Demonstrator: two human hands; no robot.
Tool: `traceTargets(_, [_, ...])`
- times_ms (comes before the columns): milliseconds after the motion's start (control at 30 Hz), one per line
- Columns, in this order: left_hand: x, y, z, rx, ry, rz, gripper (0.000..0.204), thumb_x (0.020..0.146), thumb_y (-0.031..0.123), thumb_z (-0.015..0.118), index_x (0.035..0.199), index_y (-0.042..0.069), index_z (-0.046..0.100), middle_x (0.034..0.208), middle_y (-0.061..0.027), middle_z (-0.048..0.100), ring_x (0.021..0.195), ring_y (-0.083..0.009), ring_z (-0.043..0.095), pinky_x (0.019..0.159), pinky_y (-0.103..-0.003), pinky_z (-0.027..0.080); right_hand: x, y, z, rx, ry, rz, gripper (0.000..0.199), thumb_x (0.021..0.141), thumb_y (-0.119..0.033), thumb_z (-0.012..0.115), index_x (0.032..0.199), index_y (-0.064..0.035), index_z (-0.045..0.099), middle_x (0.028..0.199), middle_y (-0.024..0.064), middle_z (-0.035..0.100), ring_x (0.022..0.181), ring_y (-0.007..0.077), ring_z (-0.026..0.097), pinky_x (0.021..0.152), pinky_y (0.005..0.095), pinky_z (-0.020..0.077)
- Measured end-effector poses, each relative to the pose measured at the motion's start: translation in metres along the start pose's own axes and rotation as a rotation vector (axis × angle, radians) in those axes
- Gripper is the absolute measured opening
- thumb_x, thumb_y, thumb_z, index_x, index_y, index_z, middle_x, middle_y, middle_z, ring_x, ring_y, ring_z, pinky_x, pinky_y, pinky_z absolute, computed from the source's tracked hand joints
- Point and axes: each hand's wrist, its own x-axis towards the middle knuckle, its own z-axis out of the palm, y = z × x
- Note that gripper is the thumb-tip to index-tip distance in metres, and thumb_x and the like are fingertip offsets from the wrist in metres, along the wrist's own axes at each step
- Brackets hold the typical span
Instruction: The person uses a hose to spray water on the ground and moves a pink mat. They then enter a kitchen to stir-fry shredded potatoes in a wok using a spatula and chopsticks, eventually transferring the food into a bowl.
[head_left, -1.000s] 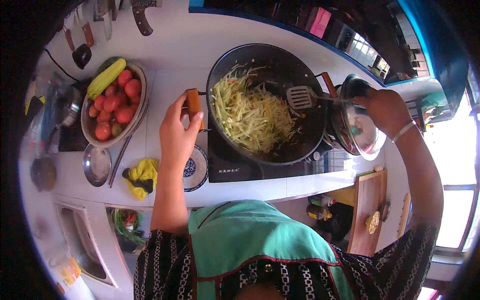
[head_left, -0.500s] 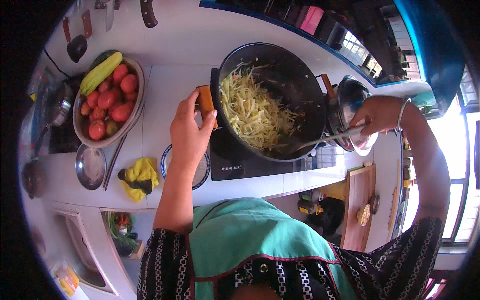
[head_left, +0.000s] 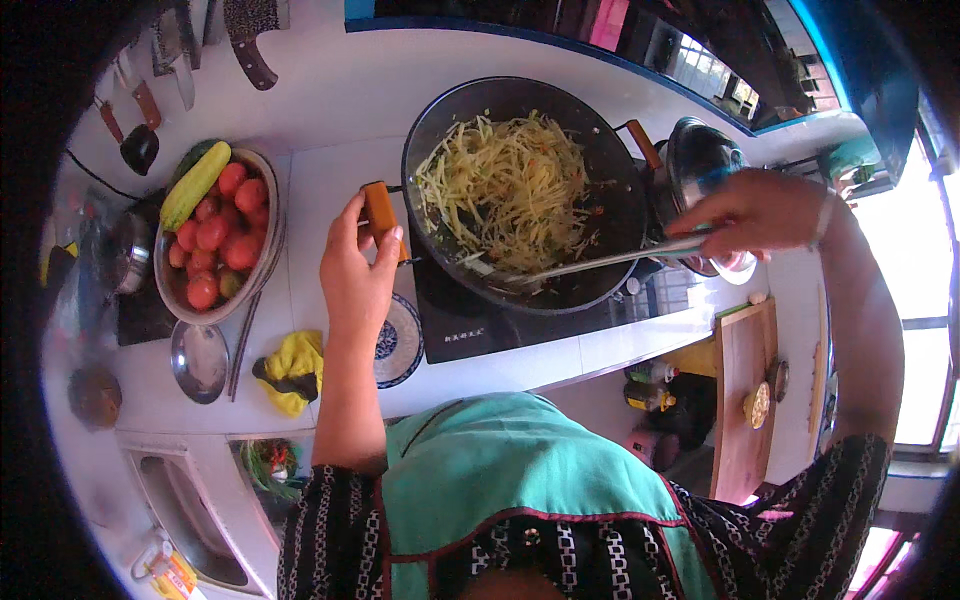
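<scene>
A black wok (head_left: 612,215) sits on a dark cooktop (head_left: 455,335). Pale shredded vegetable (head_left: 515,180), flecked with orange bits, is heaped across its left and middle. My left hand (head_left: 358,250) grips the wok's orange-brown left handle (head_left: 381,212), fingers behind it and thumb in front. At the right, above the wok's rim, my right hand (head_left: 755,212) is closed round the shaft of a long metal spatula (head_left: 610,259). The spatula slants down leftward into the wok, its tip among the shreds at the near side and partly hidden.
A bowl (head_left: 272,262) of tomatoes with a yellow-green cucumber (head_left: 195,187) stands on the left. Nearer lie a small metal bowl (head_left: 200,362), chopsticks (head_left: 240,350), a yellow cloth (head_left: 292,372) and a blue-patterned plate (head_left: 400,345). A glass lid (head_left: 700,165) leans right of the wok.
My right hand has drawn the spatula leftward through the wok. The shreds have spread toward the middle and far side. My left hand stays on the handle; the whole view has shifted slightly.
</scene>
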Motion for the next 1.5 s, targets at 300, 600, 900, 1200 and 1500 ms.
traceTargets(300, [-0.002, -0.008, -0.001, 0.026, 0.0, -0.01, 0.044, 0.079, 0.01, 0.062, 0.12, 0.002, 0.047, 0.105, -0.0139, 0.056, 0.088, -0.0194, 0.059, 0.077, -0.029, 0.049, 0.06, 0.028, 0.005, 0.109, 0.249, 0.15, 0.034, 0.088, -0.023, 0.048, 0.119, -0.0127, 0.052, 0.066, 0.0068, 0.059, 0.047, 0.0099, 0.053, 0.044, 0.0232, 0.0457])
traceTargets(600, [0.0, -0.009, 0.001, -0.069, 0.013, 0.004, 0.044, 0.079, 0.011, 0.062, 0.12, 0.004, 0.047, 0.108, -0.0136, 0.055, 0.089, -0.0193, 0.059, 0.079, -0.03, 0.049, 0.029, -0.042, 0.003, -0.836, 0.046, 0.037, 0.026, 0.079, -0.017, 0.054, 0.103, -0.0204, 0.064, 0.083, 0.0095, 0.065, 0.068, 0.0217, 0.063, 0.062, 0.0347, 0.0507])
traceTargets(900, [0.0, -0.009, -0.002, -0.037, -0.001, 0.0, 0.045, 0.078, 0.011, 0.063, 0.119, 0.001, 0.046, 0.107, -0.0138, 0.055, 0.089, -0.0198, 0.059, 0.079, -0.031, 0.049, 0.01, -0.067, 0.017, -1.077, 0.315, 0.23, 0.029, 0.069, -0.015, 0.066, 0.097, -0.022, 0.066, 0.079, 0.0103, 0.065, 0.074, 0.0239, 0.064, 0.07, 0.0345, 0.0512])
traceTargets(1200, [0.0, -0.013, 0.002, -0.061, 0.01, 0.061, 0.044, 0.077, 0.01, 0.063, 0.118, 0.001, 0.047, 0.103, -0.0146, 0.055, 0.086, -0.0229, 0.059, 0.077, -0.031, 0.05, 0.072, -0.008, 0.022, -1.192, 0.721, 0.274, 0.032, 0.072, -0.007, 0.058, 0.102, -0.0157, 0.063, 0.077, 0.0098, 0.062, 0.069, 0.024, 0.063, 0.059, 0.0333, 0.0511])
traceTargets(1500, [-0.001, -0.008, -0.001, -0.08, 0.01, 0.017, 0.044, 0.08, 0.009, 0.061, 0.12, 0.001, 0.045, 0.108, -0.013, 0.054, 0.092, -0.0194, 0.057, 0.08, -0.03, 0.049, 0.002, -0.036, 0.014, -1.357, 0.498, 0.403, 0.023, 0.07, -0.002, 0.061, 0.085, -0.016, 0.069, 0.08, 0.0095, 0.065, 0.08, 0.0238, 0.064, 0.07, 0.0316, 0.0518])
